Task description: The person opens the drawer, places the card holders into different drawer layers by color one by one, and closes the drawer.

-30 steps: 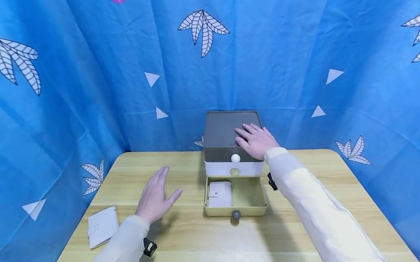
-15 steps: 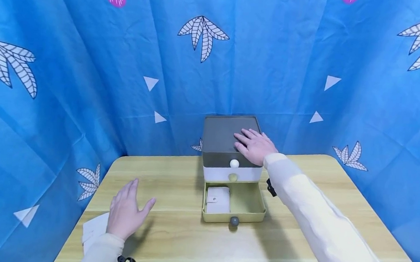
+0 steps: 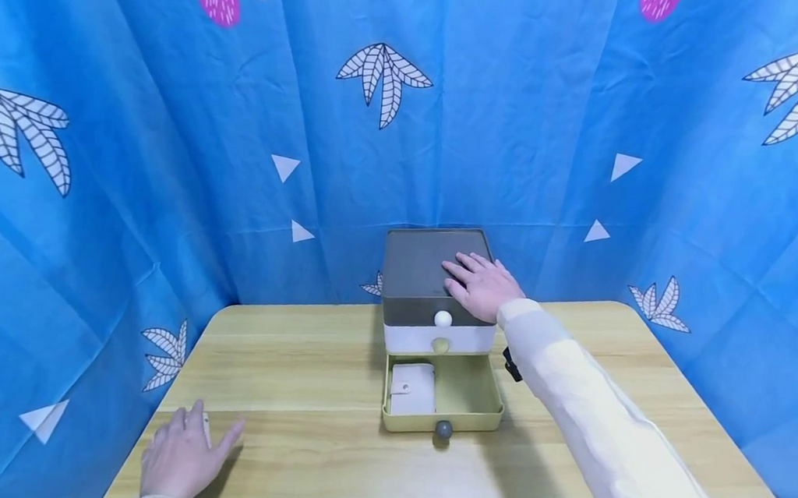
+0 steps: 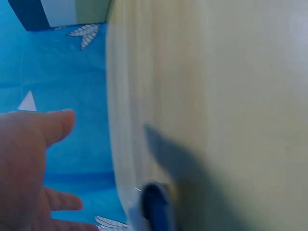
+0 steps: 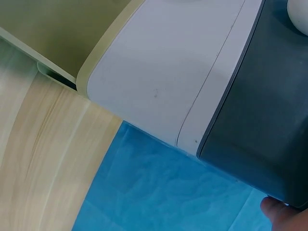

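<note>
My left hand (image 3: 180,455) hangs over the table's front left, thumb spread and fingers loosely extended. It covers most of a white snap-closure notebook, whose pale edge (image 3: 206,426) peeks out beside the fingers. In the left wrist view the thumb (image 4: 60,126) and fingers are apart, nothing between them. Flat on the dark grey top of a small drawer box (image 3: 415,262) rests my right hand (image 3: 484,285), fingers spread. The box's bottom olive drawer (image 3: 463,420) is pulled out. Inside, on its left side, lies another white notebook (image 3: 413,391) with a snap strap.
The drawer box stands at the back of a wooden table (image 3: 304,382), with a white middle tier (image 5: 159,72) under the grey one. Round knobs, including a dark one (image 3: 443,429), jut from its front. A blue patterned curtain (image 3: 300,77) surrounds the table's back and sides.
My left hand has moved left and toward me, coming over the white notebook on the table. The right hand stays on the box top. The head view has tilted slightly up.
</note>
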### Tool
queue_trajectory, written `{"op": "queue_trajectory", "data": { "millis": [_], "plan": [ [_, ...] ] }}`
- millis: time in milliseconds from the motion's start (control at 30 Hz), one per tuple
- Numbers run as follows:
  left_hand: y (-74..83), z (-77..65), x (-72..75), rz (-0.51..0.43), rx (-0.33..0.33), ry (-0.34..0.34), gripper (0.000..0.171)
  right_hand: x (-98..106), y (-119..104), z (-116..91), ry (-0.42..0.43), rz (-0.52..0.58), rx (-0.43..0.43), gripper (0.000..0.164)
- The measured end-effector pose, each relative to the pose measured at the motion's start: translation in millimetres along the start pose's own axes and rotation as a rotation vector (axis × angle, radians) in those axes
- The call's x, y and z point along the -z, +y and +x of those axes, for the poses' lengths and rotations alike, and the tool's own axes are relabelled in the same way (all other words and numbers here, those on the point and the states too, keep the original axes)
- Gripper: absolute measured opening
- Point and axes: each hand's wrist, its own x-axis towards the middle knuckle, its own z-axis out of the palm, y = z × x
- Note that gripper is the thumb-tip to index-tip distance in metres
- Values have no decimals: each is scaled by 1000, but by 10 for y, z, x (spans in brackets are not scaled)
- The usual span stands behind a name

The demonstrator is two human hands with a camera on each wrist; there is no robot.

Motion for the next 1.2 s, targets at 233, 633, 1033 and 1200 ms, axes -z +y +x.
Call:
{"op": "queue_trajectory", "data": {
  "millis": [233,633,1033,1200],
  "plan": [
    [-155,-76,-225,-4,134,-231,119,1,-14,-15,1,4,-1,55],
    [-206,-29,-328,-1,100,-218,86,-9,-2,-9,12,1,4,56],
    [49,-24,-349,7,-43,-149,78,-14,1,5,7,-4,5,57],
    [250,-18,-388,-3,-75,-139,77,0,-1,-2,5,0,2,57]
  ]
}}
